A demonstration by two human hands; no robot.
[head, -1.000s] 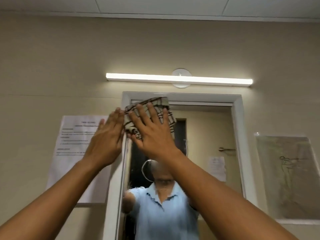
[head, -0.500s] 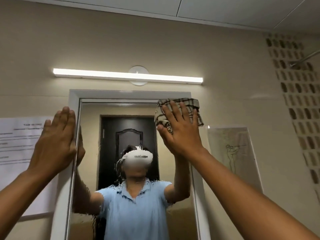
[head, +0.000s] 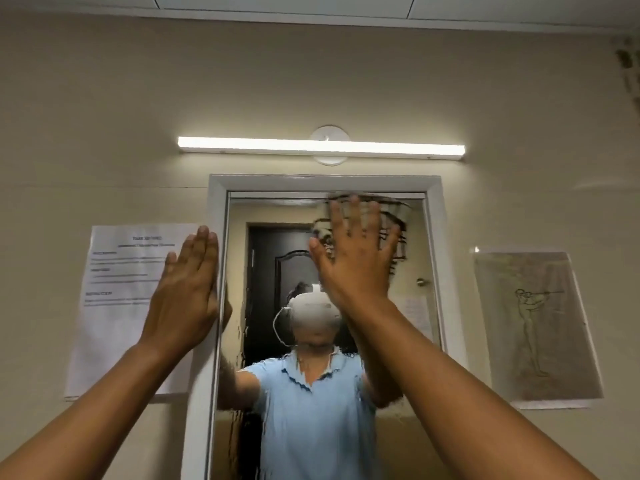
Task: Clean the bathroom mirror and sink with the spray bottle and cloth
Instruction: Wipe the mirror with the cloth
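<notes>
**Operator:** Nearest to me, I am watching both forearms reaching up. The left hand (head: pixel 183 292) is lying flat and spread, gripping nothing, with its fingers bracing along the left side of the white mirror frame (head: pixel 216 202) and its palm over the printed notice (head: pixel 114 306) taped beside it.

**Colleague:** And the cloth?

**Operator:** The right hand (head: pixel 356 258) is pressing the checked cloth (head: pixel 394 220) flat against the mirror (head: pixel 408 323) with fingers splayed, near the top edge and right of centre. It is no pinch; the palm is pinning the cloth to the glass. The cloth is blurred, so I am judging it to be mid-wipe.

**Colleague:** How should the wipe go?

**Operator:** I am advising even palm pressure and overlapping passes working downward, because wet streaks (head: pixel 239 344) are showing on the lower glass. The cloth's loose edges are sticking out past the fingers; I would be keeping them from folding under and smearing.

**Colleague:** The bottle and sink?

**Operator:** Neither is showing in this view, so the sink is looking like later work. Farther back, the strip light (head: pixel 322 147) is glowing above the frame and a sketch poster (head: pixel 533 323) is hanging to the right.
</notes>
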